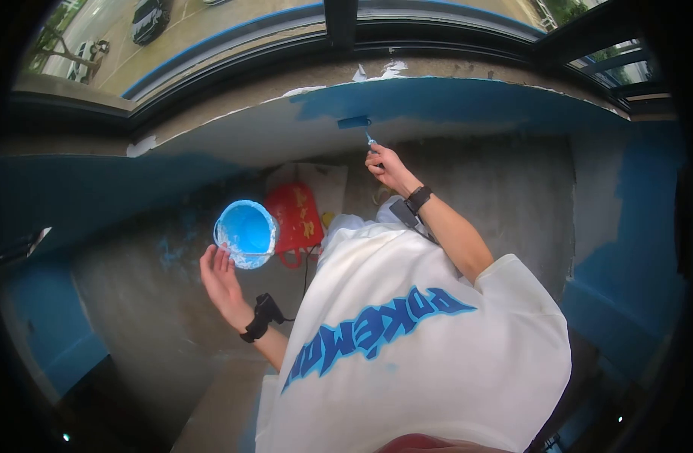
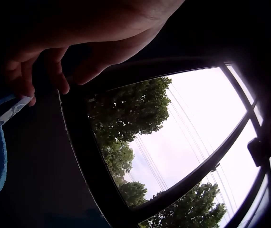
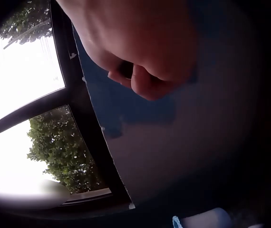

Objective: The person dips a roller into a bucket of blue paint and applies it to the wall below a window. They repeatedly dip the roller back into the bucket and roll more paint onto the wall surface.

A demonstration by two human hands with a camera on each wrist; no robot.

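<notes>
- Bare grey concrete makes up the wall under a wide window, and the head view shows its upper band [image 1: 467, 102] and both side stretches already coated blue, with the middle still grey.
- Same view: the right hand [image 1: 388, 167] is raised at the far wall, fingers curled tight round the handle of a small paint roller [image 1: 354, 121], whose blue sleeve lies against the lower edge of the painted band.
- Nearer and to the left, the left hand [image 1: 220, 277] touches the near rim of a paint bucket [image 1: 245, 230] full of blue paint, fingers straight and slightly apart. A red bag [image 1: 295, 215] lies just right of it.
- Left wrist view: the fingers [image 2: 54, 71] hang loosely bent; whether they pinch the pale handle strip [image 2: 7, 116] by the bucket's blue edge, I cannot tell.
- Right wrist view: fingers [image 3: 147, 80] are closed together, the handle hidden inside them; dark window frame [image 3: 85, 118] stands left of the blue wall.
- Judgement: rolling-on is in hand, working down from the band. Next likely calls for steady overlapping strokes into the grey, then a reload.
</notes>
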